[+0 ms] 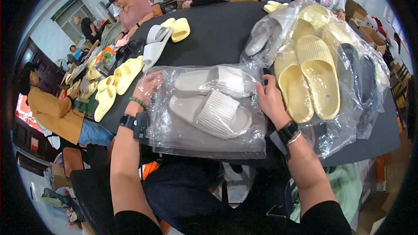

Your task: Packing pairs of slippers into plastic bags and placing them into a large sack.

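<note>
A clear plastic bag (209,146) with a pair of light grey ribbed slippers (217,111) inside lies at the near edge of the black table. The slippers rest side by side, toes to the right. At the bag's left edge is my left hand (150,86), closed on the plastic, its fingers partly hidden by the film. My right hand (271,100) pinches the bag's right edge, thumb toward the slippers. Just right of it are yellow slippers (320,78) wrapped in clear plastic, with dark slippers (368,78) beside them.
Loose grey slippers (156,45) and yellow slippers (129,75) line the left side of the black table (207,30). Another bagged grey pair (260,37) lies beyond my right hand. Several people work around the table, one in a mustard top (54,104) at left.
</note>
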Motion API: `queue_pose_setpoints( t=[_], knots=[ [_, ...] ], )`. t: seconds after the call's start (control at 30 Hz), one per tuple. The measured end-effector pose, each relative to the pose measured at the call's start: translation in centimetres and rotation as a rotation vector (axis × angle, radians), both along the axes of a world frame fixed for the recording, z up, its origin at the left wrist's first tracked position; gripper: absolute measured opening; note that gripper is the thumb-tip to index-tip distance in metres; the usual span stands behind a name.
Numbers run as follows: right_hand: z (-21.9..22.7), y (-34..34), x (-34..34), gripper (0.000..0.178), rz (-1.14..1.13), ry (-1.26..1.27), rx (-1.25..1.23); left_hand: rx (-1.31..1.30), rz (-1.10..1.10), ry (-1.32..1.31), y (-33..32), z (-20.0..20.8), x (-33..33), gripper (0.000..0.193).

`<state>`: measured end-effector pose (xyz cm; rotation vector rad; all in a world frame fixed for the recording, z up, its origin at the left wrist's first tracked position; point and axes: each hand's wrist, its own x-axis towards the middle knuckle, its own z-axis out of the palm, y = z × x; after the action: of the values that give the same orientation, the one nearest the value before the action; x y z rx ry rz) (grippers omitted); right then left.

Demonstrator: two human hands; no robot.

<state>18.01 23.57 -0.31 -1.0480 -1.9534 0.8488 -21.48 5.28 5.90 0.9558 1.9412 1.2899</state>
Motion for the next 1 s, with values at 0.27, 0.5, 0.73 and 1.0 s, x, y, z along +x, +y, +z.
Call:
queue_pose_setpoints(
  t=[0.27,0.5,0.73,1.0],
  knots=[
    [0.3,-0.2,0.5,0.041,0.078,0.011,0.058,0.117,0.261,0.326,1.3,0.6,1.1,0.029],
    [2.0,-0.5,0.5,0.036,0.129,0.034,0.446,-0.283,0.285,0.455,-1.5,-0.3,-0.2,0.043],
    [0.6,0.0,-0.4,0.059,0.359,0.124,0.085,0.334,0.531,0.592,-7.6,3.1,3.0,0.028],
    [0.2,1.3,-0.8,0.068,0.289,0.156,-0.131,0.354,-0.648,1.248,-3.8,2.6,30.8,0.048]
  ],
)
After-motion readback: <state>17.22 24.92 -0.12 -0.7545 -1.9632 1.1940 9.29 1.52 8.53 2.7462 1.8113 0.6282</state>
